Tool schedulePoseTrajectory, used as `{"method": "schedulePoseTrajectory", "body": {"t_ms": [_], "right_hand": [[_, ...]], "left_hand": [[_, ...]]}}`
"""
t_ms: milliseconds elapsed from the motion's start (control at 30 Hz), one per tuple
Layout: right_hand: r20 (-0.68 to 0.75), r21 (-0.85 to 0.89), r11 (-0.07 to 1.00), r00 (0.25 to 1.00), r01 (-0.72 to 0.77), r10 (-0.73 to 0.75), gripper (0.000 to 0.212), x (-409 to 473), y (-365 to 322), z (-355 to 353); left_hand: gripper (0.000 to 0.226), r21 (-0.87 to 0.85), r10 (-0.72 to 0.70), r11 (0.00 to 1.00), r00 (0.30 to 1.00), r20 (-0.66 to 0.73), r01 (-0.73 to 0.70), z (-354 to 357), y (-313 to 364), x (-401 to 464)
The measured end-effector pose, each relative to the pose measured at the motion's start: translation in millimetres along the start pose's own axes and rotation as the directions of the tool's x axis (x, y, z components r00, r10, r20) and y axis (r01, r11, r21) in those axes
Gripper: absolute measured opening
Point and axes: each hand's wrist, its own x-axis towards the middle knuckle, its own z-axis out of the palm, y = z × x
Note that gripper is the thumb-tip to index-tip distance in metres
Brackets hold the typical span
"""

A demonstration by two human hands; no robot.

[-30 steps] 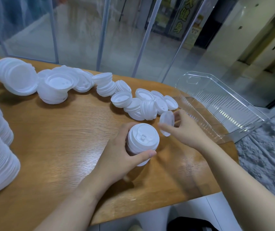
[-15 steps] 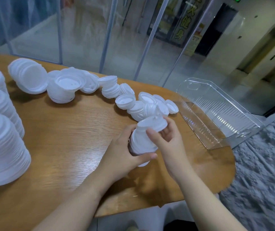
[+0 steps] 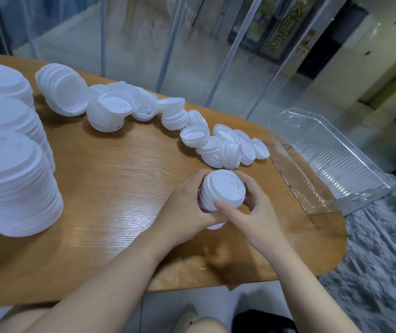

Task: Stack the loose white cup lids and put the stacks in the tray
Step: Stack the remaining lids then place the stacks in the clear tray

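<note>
here, head view: at centre frame, both hands enclose a short stack of white lids point(image 3: 223, 192) held just above the wooden table point(image 3: 110, 188). the left hand point(image 3: 187, 207) wraps the stack's left side, fingers curled round it; the right hand point(image 3: 252, 210) curls round the top lid, thumb on its near rim. loose lids point(image 3: 225, 147) lie scattered in a band above the hands. the clear tray point(image 3: 331, 162) sits at right, on the table's edge. tall lid stacks point(image 3: 12, 183) stand at far left.
</note>
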Motion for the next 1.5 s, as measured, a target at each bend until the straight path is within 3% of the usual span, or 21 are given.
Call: {"method": "schedulePoseTrajectory", "body": {"t_ms": [200, 367, 467, 567, 633, 733, 867, 1033, 1267, 1500], "right_hand": [[0.053, -0.104, 0.995, 0.999, 0.007, -0.002, 0.055, 4, -5, -5], [0.110, -0.029, 0.999, 0.994, -0.025, 0.028, 0.069, 4, -3, -1], [-0.030, 0.033, 0.998, 0.998, -0.045, 0.046, 0.073, 28, 7, -10], [-0.096, -0.160, 0.987, 0.995, -0.013, -0.002, 0.050, 69, 15, -16], [-0.055, -0.349, 0.935, 0.995, 0.060, -0.085, 0.039, 101, 19, -15], [0.115, -0.548, 0.814, 0.981, 0.192, -0.154, 0.046, 142, 22, -5], [0.212, -0.650, 0.681, 0.941, 0.337, -0.264, 0.042, 176, 25, 17], [0.297, -0.724, 0.557, 0.913, 0.407, -0.280, 0.023, 190, 32, 40], [0.130, -0.593, 0.747, 0.951, 0.302, -0.282, 0.004, 186, 29, 43], [0.015, -0.356, 0.907, 0.972, 0.224, -0.234, 0.010, 164, -1, 22]], "left_hand": [[0.074, 0.024, 0.017, 1.000, 1.000, 0.008, -0.017, 0, -1, 1], [0.080, 0.041, 0.047, 0.998, 0.999, 0.011, -0.048, -1, 1, 1], [0.084, 0.052, 0.041, 0.998, 0.999, 0.016, -0.041, -5, 2, 0], [0.083, 0.076, 0.049, 0.996, 0.999, -0.019, -0.048, -12, 1, 1], [0.081, 0.089, 0.048, 0.995, 0.997, -0.068, -0.042, -20, 0, 2], [0.082, 0.109, 0.029, 0.994, 0.993, -0.117, -0.016, -36, -2, 4], [0.085, 0.120, 0.024, 0.993, 0.988, -0.152, -0.006, -51, -6, 7], [0.086, 0.129, 0.037, 0.992, 0.988, -0.147, -0.019, -53, -7, 6], [0.092, 0.129, 0.037, 0.992, 0.987, -0.155, -0.017, -47, -9, 7], [0.088, 0.097, 0.027, 0.995, 0.987, -0.157, -0.011, -45, -9, 6]]}}
